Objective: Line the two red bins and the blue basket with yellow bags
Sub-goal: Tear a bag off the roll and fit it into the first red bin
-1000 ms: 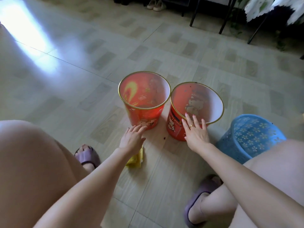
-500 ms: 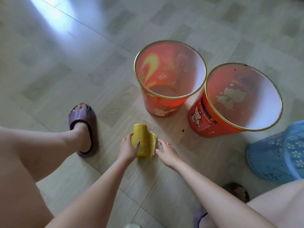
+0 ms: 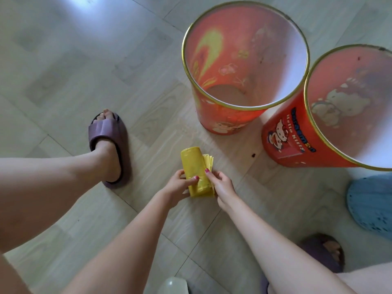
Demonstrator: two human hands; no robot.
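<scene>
Floor tiles are lying beneath both hands, left (image 3: 177, 184) and right (image 3: 222, 184), pinching the light, slippery bag roll (image 3: 196, 170); peeling its loose edge looks best.

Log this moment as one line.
stage: bag pickup | left hand and right hand: on yellow bag roll | red bins, blue basket: unlined

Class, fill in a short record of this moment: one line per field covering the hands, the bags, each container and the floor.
left hand: grips the roll of yellow bags
right hand: pinches the roll's loose folded edge
left red bin: upright, unlined
right red bin: upright, unlined, rim against the other's
blue basket: partly in view, no bag seen
floor: pale tiles
</scene>
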